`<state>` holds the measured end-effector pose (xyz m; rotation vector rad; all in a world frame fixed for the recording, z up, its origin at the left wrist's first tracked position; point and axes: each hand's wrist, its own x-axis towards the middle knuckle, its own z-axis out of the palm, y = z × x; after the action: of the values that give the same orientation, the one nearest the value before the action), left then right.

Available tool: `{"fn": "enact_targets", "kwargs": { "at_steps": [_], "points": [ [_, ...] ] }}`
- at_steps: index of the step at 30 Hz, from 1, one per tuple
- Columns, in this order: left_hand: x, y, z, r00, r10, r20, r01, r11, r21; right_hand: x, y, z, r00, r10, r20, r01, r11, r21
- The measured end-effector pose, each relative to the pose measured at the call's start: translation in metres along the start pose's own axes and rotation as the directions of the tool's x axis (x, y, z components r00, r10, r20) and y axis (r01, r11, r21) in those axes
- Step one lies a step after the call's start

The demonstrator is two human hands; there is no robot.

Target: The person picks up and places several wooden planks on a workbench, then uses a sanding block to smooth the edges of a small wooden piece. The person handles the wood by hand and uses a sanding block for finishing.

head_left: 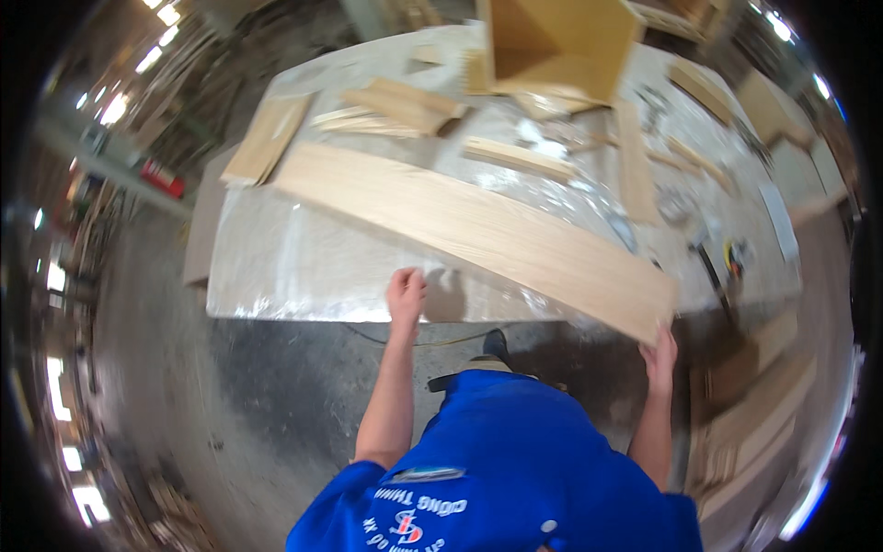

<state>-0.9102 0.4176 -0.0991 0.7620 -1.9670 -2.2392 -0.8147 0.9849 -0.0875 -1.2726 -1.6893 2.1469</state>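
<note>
A long, pale wooden board (478, 230) lies slantwise over the plastic-covered worktable (267, 267), its right end reaching past the near edge. My right hand (659, 357) grips the corner of that end, with the thumb near the top face. Close to the table's front edge, my left hand (407, 296) is curled and apart from the board. Its fingers are closed, and whatever they may hold is hidden.
Several short boards (391, 106) and a wooden strip (520, 158) lie behind the long board. An open wooden box (561, 51) stands at the back. A hammer (713, 273) and a tape measure (734, 258) sit at right. Planks (754, 423) are stacked beside me.
</note>
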Motion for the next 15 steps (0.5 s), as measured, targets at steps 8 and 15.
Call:
{"fn": "enact_targets", "kwargs": {
  "at_steps": [8, 15],
  "points": [
    [0.122, 0.018, -0.003, 0.937, -0.245, -0.248, 0.173, 0.945, -0.278, 0.036, 0.019, 0.006, 0.996, 0.043, 0.075, -0.050, 0.994, 0.094],
    [0.137, 0.011, 0.017, 0.925, -0.307, -0.224, 0.178, 0.870, -0.460, 0.022, 0.025, -0.035, 0.983, 0.067, 0.173, -0.052, 0.995, -0.091]
  ]
}}
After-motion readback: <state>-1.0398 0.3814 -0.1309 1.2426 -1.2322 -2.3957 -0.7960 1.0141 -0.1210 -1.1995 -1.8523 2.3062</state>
